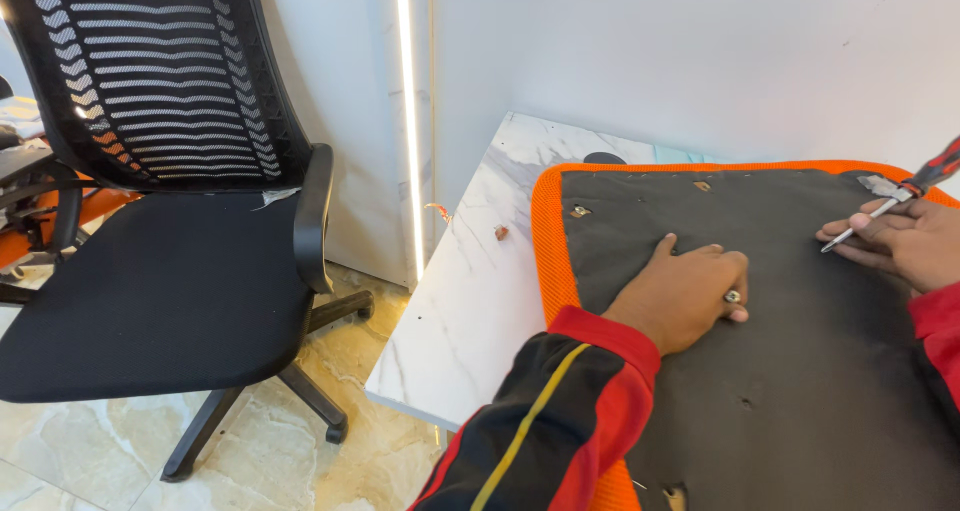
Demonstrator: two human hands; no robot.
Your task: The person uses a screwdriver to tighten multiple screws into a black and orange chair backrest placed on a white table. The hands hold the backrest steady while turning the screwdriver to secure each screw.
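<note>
Here we are leaning over an upturned seat pad [800,371], its dark underside facing us and its orange edging [548,241] running around the rim, and it is lying flat on the white marble-patterned table [470,311] against the wall.

We are pressing our left hand [685,293] down on the dark fabric with the fingers curled in, and between the thumb and forefinger we are pinching a small shiny piece [733,296], most likely a screw or fitting; it is too small for us to tell which.

With our right hand [895,243] we are wrapping our fingers around a screwdriver [888,206]. Its red and black handle is sticking up and out toward the right edge of the view, while the thin metal shaft is slanting down and leftward, so its long axis is running from upper right to lower left. The tip is touching down on the fabric just left of the right hand, pointing toward the left hand, with a stretch of bare dark fabric between them.

We are keeping the right hand much the nearer of the two to the tip, and the left hand nearer to the pinched piece.

A small fitting [580,211] is sitting near the pad's far left corner, a small brownish piece [500,232] is lying loose on the table beside the edging, and a black mesh office chair [170,221] is standing to our left on the tiled floor.
</note>
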